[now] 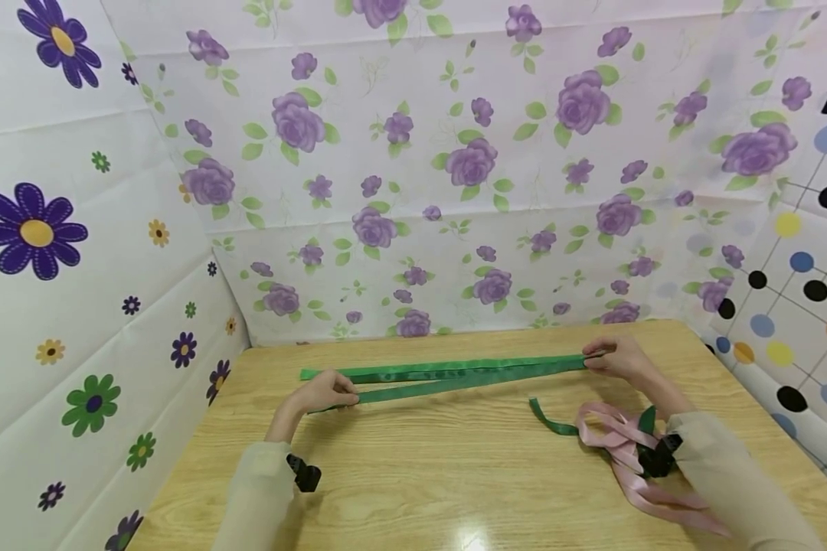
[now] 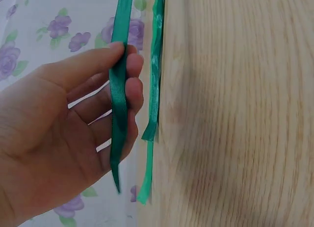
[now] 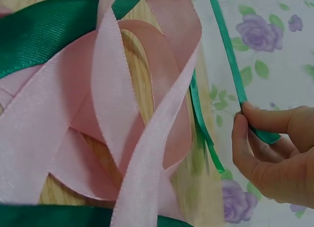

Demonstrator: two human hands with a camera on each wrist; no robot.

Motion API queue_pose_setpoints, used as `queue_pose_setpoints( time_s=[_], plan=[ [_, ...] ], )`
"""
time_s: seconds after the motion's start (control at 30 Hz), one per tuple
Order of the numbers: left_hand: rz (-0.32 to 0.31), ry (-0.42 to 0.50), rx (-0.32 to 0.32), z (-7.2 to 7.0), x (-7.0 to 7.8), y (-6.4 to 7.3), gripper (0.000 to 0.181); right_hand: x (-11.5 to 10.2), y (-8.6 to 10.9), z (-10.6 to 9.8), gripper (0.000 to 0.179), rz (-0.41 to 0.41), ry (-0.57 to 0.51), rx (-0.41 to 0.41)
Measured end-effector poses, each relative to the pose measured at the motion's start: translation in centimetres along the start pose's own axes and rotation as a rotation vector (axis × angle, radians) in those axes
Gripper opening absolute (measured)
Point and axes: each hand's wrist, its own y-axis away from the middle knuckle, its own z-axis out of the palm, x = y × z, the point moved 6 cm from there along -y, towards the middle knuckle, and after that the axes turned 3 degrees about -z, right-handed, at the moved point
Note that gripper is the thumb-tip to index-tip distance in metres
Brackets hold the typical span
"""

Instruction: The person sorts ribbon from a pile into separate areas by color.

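A dark green ribbon [image 1: 413, 388] is stretched between both hands above the back of the table. My left hand [image 1: 327, 391] pinches it near one end between thumb and fingers; in the left wrist view the tail of that ribbon [image 2: 117, 94] hangs down across the palm. At the other end, my right hand [image 1: 613, 358] pinches it between thumb and forefinger, with a short tail past the fingers in the right wrist view. Just behind it, more green ribbons [image 1: 386, 374] lie lengthwise on the table, one brighter green at its tip.
Below the right forearm lies a loose heap of pink ribbon [image 1: 609, 428], with a dark green ribbon end [image 1: 550, 419] sticking out to its left. The wooden table [image 1: 413, 474] meets flower-patterned cloth at the back and left, and dotted cloth at the right.
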Motion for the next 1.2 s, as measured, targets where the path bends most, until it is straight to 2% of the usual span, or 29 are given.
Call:
queue_pose_setpoints(
  time_s=[0.13, 0.23, 0.5, 0.67, 0.9, 1.1, 1.2],
  plan=[
    [-0.061, -0.062, 0.038, -0.1, -0.8, 0.1, 0.017, 0.2, 0.1, 0.0, 0.036, 0.034, 0.027, 0.004],
    [-0.093, -0.068, 0.078, -0.3, -1.4, 0.2, 0.016, 0.7, 0.0, 0.1, 0.037, 0.070, 0.009, -0.007],
    [-0.196, 0.001, 0.227, -1.0, -3.6, 0.4, 0.019, 2.1, -0.2, -0.1, 0.035, 0.147, 0.010, 0.006],
    [-0.270, 0.045, 0.325, -1.4, -4.6, 0.3, 0.017, 2.2, -0.4, 0.1, 0.030, 0.150, 0.016, 0.031],
    [-0.420, 0.108, 0.475, -1.6, -6.1, 0.5, 0.018, 2.2, -0.5, 0.8, 0.032, 0.160, 0.014, 0.026],
    [-0.482, 0.096, 0.587, -1.7, -6.2, 0.8, 0.022, 2.5, -0.7, 0.9, 0.031, 0.191, 0.013, 0.053],
    [-0.486, 0.105, 0.602, -1.7, -6.0, 0.7, 0.023, 2.7, -1.0, 0.6, 0.031, 0.202, 0.010, 0.071]
  ],
)
